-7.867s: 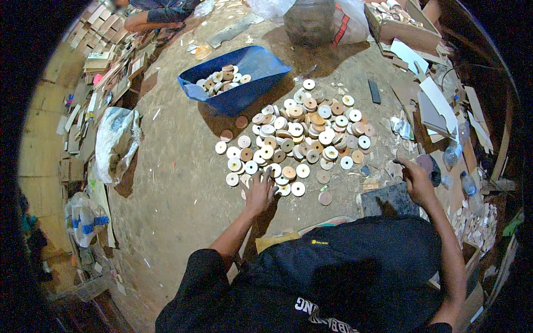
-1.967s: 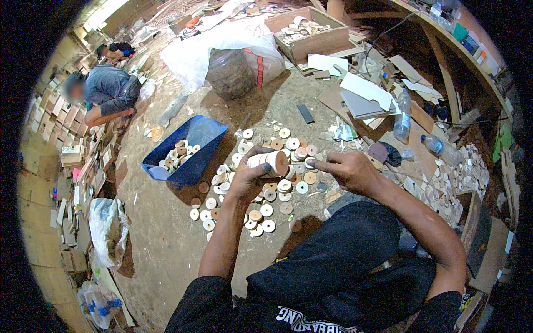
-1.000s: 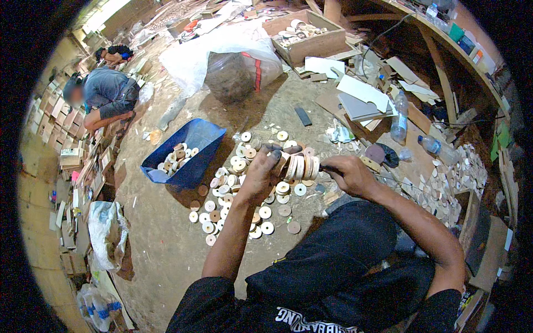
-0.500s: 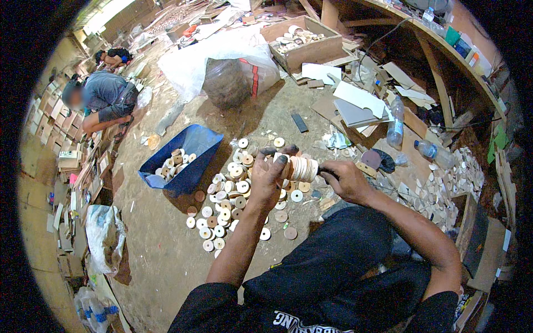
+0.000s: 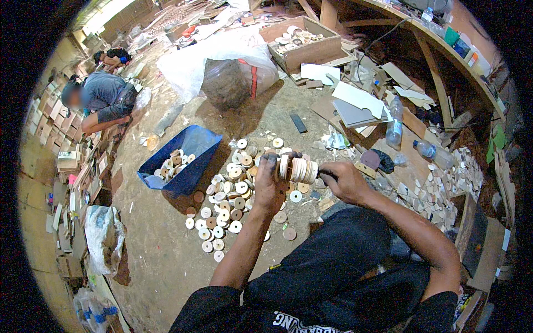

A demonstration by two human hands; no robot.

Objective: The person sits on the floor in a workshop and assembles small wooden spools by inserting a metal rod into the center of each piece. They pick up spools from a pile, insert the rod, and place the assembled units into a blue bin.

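My left hand (image 5: 271, 186) and my right hand (image 5: 343, 180) hold between them a horizontal stack of round wooden discs (image 5: 297, 168), one hand at each end. The stack hangs in the air above a spread of several loose wooden discs with centre holes (image 5: 223, 206) lying on the dirt floor. Left of that spread sits a blue plastic bin (image 5: 183, 160) with more discs inside. My dark trousers (image 5: 333, 266) fill the lower middle.
A person in a grey shirt (image 5: 102, 100) crouches at the far left among wood scraps. A tied plastic sack (image 5: 227, 83) and a wooden box of discs (image 5: 302, 44) stand behind. Two plastic bottles (image 5: 394, 122) and piles of cut wood pieces (image 5: 444, 188) lie to the right.
I picked discs off the floor and gathered them into a stack. Over the last second both hands have kept the stack raised and pressed together, shifting it slightly.
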